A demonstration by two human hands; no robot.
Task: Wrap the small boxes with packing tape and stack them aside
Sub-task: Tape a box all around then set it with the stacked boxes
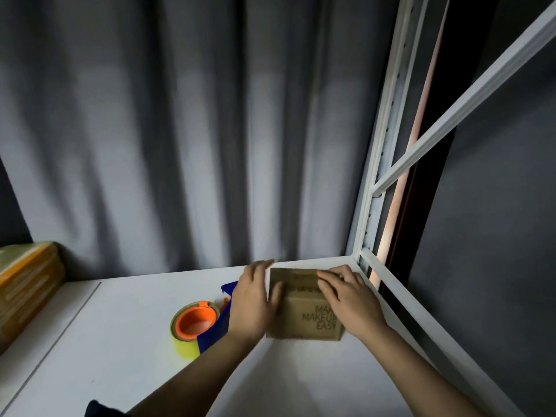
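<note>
Box: a small cardboard box [305, 308] printed "MAKEUP EASY" sits on the white table [120, 341] near its far right corner, between both hands.
Left hand [255, 302]: fingers nearly straight, pressed flat against the box's left side, thumb at its top edge.
Right hand [349, 296]: fingers extended, resting on the box's top.
Tape: an orange-cored tape dispenser [200, 326] stands just left of the left hand.
Far left: taped packages [27, 284] stacked at the table's edge.
</note>
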